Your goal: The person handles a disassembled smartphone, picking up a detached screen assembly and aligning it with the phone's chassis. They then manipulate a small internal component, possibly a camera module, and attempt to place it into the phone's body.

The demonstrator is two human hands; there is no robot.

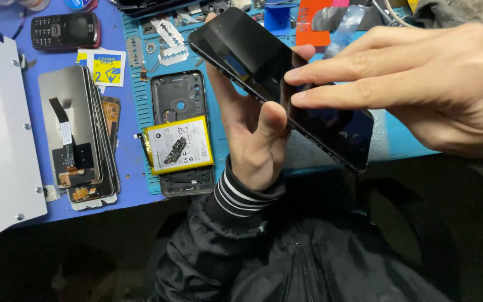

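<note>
Crowded blue mat [141,106], black phone [275,84] aloft

The left hand [255,134] grips a black phone screen [286,84], tilted above the desk [135,168]. 2 right hand [420,84] fingers [331,67] touch its glass. An opened phone body [181,134] with a yellow-edged battery [179,145] lies nearby.

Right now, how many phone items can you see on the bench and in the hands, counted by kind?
Black screen panel, held in the left hand, right hand fingers touching it: 1
Opened phone body with yellow battery: 1
Keypad phone: 1
Stack of spare screens: 1 stack, number of screens unclear
Total: 4
</note>
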